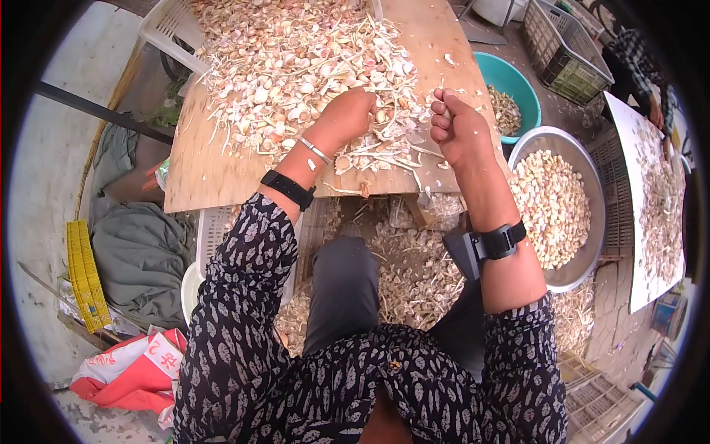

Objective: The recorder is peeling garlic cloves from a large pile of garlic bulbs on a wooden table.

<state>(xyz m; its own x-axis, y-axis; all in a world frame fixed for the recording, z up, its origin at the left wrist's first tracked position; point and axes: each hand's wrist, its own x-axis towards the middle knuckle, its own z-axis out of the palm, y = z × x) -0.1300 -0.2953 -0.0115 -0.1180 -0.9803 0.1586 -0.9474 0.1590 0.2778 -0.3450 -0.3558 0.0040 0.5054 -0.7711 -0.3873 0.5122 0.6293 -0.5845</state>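
A heap of garlic cloves with dry stems and papery skins (299,72) covers much of the plywood board (438,33). My left hand (349,116) is at the near right part of the heap with its fingers curled down; what lies between its fingertips is hidden. To the right of the heap, my right hand (457,125) is raised over the board, palm turned up and fingers curled inward; whether it holds a small piece cannot be made out. Beside my right forearm, a metal basin (596,222) holds many peeled garlic cloves (552,211).
A teal basin (532,94) with more garlic stands behind the metal one. Plastic crates (566,50) are at the back right. Another person's hands (657,116) are at a white board (621,127) on the right. Husks (416,283) litter the floor around my legs.
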